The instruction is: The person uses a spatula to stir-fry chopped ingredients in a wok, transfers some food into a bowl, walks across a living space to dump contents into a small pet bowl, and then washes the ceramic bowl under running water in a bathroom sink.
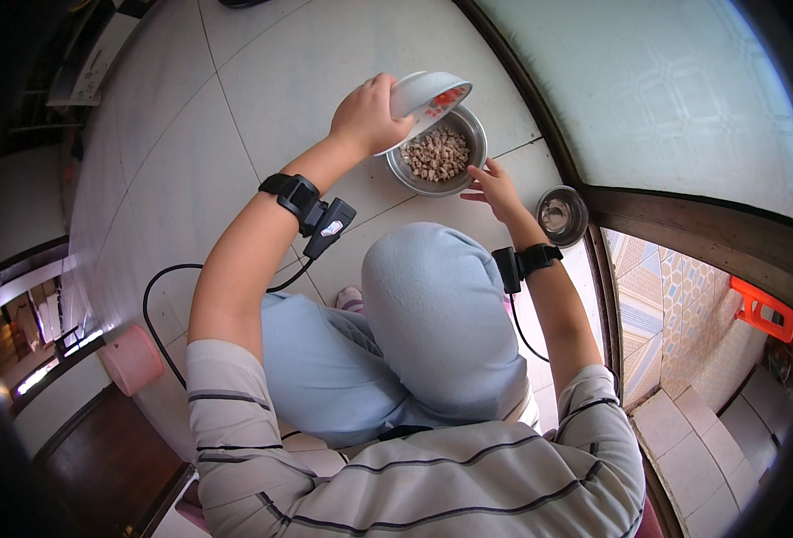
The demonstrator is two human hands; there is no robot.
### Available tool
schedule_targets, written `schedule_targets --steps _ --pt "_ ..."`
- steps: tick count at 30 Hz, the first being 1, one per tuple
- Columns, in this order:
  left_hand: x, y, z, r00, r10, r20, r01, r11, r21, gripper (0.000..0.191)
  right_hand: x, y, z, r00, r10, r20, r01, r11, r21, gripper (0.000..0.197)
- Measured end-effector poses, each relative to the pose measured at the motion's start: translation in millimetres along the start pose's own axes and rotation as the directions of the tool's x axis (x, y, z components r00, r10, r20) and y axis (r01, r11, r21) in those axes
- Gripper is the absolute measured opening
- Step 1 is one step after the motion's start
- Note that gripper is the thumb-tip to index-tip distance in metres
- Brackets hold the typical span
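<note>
My left hand (371, 118) holds a white ceramic bowl (413, 95) with red flowers on its inside. The bowl is tilted on its side over the left and upper part of a round metal bowl (478, 134) on the tiled floor. Brown chunks (437, 153), like dry pellets or diced pieces, lie in the metal bowl. At its lower right edge is my right hand (494, 188), the thumb over the rim and the other fingers spread along the outside. A smaller metal bowl (562, 215) with something at its bottom stands right of my right wrist.
A dark-framed door with a frosted glass panel (692, 101) stands at the right, close to the smaller bowl. My bent knee (437, 316) is just below the bowls. Cables hang from both wrist straps. A pink bucket (132, 360) is at the left, an orange plastic object (765, 308) at the far right.
</note>
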State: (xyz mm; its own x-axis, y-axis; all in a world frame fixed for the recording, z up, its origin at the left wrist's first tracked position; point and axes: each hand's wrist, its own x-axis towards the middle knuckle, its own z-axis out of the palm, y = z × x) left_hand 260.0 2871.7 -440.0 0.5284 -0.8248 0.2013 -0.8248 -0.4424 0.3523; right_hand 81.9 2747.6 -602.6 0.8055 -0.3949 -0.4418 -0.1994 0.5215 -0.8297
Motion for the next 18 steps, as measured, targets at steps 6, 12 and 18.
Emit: schedule_targets --steps 6,12,18 --pt "-5 5 -1 0.974 0.228 -0.001 -0.228 0.972 0.057 0.036 4 -2 -13 0.95 -0.209 -0.232 0.177 0.973 -0.151 0.052" --pt "-21 1 20 0.949 0.279 0.146 -0.292 0.953 0.074 0.039 1 -9 -9 0.992 -0.029 -0.119 0.002 0.976 -0.218 0.043" --pt "-19 3 18 0.954 0.273 0.122 -0.28 0.959 0.049 0.04 9 -6 -8 0.984 -0.105 -0.146 0.072 0.975 -0.212 0.038"
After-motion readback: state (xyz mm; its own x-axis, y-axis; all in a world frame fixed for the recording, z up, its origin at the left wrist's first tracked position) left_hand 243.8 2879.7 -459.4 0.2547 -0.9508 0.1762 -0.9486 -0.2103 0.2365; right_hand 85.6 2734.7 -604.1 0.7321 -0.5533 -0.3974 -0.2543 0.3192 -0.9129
